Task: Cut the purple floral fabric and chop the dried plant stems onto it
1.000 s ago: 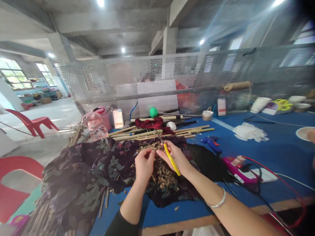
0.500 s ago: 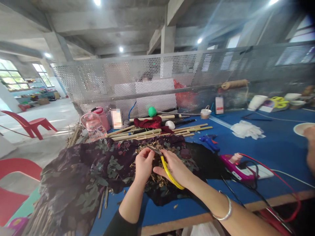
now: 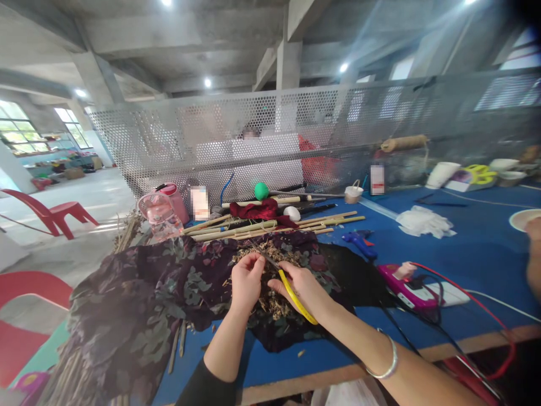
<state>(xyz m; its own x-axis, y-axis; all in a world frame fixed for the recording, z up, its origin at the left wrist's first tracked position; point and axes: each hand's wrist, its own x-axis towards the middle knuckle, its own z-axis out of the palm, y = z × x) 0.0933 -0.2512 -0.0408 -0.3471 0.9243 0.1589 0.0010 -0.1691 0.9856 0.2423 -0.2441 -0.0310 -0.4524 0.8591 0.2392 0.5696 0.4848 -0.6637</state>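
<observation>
My right hand is closed round the yellow-handled scissors, whose dark blades point up and left. Close by the blade tips, my left hand is pinched at the fingertips; whatever it holds is too small to make out. Under both hands lies a heap of dried brown plant bits. The heap rests on a dark floral cloth spread over the blue table.
Behind the cloth lie several bamboo sticks, a dark red cloth and a green ball. To the right are a blue glue gun, a magenta power strip with cables, and white crumpled plastic. Another person's hand shows at the right edge.
The scissors and my right hand have shifted slightly to the right, and the blades show more plainly above my left fingertips. My left hand has barely moved.
</observation>
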